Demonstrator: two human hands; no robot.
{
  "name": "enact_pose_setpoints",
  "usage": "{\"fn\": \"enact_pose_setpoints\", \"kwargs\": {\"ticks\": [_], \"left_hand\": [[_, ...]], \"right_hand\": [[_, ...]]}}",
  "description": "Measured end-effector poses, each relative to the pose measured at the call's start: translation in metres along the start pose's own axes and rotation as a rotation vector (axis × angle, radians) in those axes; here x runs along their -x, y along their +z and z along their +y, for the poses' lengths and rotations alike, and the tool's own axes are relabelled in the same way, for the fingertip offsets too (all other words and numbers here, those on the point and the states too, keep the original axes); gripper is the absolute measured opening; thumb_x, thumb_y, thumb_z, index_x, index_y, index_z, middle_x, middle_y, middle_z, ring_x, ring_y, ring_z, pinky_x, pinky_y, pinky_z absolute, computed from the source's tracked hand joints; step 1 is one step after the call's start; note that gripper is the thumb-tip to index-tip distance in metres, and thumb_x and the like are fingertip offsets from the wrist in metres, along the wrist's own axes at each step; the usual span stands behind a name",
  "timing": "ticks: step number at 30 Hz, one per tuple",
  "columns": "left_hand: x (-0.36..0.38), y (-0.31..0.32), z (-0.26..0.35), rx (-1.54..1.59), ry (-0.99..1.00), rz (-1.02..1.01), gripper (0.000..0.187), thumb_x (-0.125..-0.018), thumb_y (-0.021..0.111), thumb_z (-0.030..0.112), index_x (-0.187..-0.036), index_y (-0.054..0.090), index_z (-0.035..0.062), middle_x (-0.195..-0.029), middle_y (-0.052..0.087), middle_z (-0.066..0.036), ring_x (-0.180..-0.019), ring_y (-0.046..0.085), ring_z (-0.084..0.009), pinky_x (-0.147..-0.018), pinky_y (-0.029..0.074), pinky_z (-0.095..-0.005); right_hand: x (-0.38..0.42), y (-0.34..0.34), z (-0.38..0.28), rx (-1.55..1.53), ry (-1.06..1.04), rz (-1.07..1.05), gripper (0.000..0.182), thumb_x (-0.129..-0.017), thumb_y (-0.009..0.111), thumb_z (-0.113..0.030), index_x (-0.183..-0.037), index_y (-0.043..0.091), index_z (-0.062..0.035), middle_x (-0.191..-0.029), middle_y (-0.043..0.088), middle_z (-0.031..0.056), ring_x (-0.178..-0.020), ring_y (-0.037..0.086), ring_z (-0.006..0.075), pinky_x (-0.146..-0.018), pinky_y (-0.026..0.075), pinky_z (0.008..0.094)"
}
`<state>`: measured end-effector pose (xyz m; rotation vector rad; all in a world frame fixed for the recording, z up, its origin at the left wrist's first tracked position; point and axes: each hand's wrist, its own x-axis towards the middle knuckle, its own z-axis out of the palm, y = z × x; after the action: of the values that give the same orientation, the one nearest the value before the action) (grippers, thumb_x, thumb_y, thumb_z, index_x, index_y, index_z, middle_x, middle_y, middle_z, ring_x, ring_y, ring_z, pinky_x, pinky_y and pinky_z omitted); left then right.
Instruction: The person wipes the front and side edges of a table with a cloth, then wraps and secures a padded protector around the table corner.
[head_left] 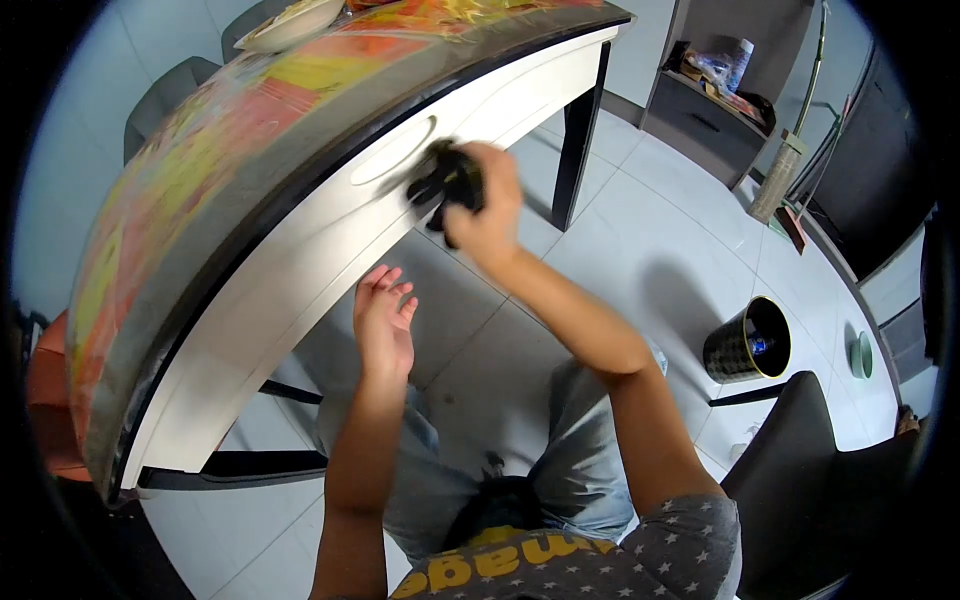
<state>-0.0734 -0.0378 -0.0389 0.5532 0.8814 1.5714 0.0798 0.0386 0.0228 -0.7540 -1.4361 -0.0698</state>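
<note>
My right hand (490,205) is closed round a dark, crumpled black bundle (447,187) that looks like cloth, smeared by motion. It is held against or close in front of the white side panel (290,235) of the table, just below the oval groove. Lower and to the left, my left hand (384,325) is held palm up with nothing in it. Its fingers are loosely bent and apart, close under the panel's lower edge.
A colourful cover (250,120) lies on the tabletop, with a bowl (290,25) at the far edge. On the tiled floor to the right stand a patterned bin (727,352) and a dark chair (800,450). A broom (778,180) leans by the cabinet (690,125).
</note>
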Motion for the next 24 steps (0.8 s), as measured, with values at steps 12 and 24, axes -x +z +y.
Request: {"fn": "enact_pose_setpoints", "kwargs": {"ticks": [12,24], "left_hand": [[0.003,-0.013,0.012,-0.022,0.044,-0.019,0.03,-0.081,0.054,0.005,-0.111,0.05,0.0089,-0.106,0.053,-0.004,-0.088,0.051,-0.0136,-0.079,0.041,-0.0316],[0.008,0.009,0.001,-0.008,0.012,-0.038,0.035,-0.08,0.054,0.001,-0.113,0.048,0.0077,-0.108,0.052,-0.005,-0.089,0.052,-0.0149,-0.079,0.041,-0.0312]], "right_hand": [[-0.011,0.014,0.024,0.02,-0.026,0.116,0.056,-0.057,0.055,0.012,-0.111,0.057,-0.0017,-0.112,0.058,0.0186,-0.104,0.055,0.0363,-0.093,0.043,0.0383],[0.003,0.004,0.026,0.022,-0.149,-0.055,0.057,-0.056,0.06,0.012,-0.11,0.057,-0.0028,-0.11,0.058,0.0171,-0.104,0.055,0.0356,-0.093,0.043,0.041]]}}
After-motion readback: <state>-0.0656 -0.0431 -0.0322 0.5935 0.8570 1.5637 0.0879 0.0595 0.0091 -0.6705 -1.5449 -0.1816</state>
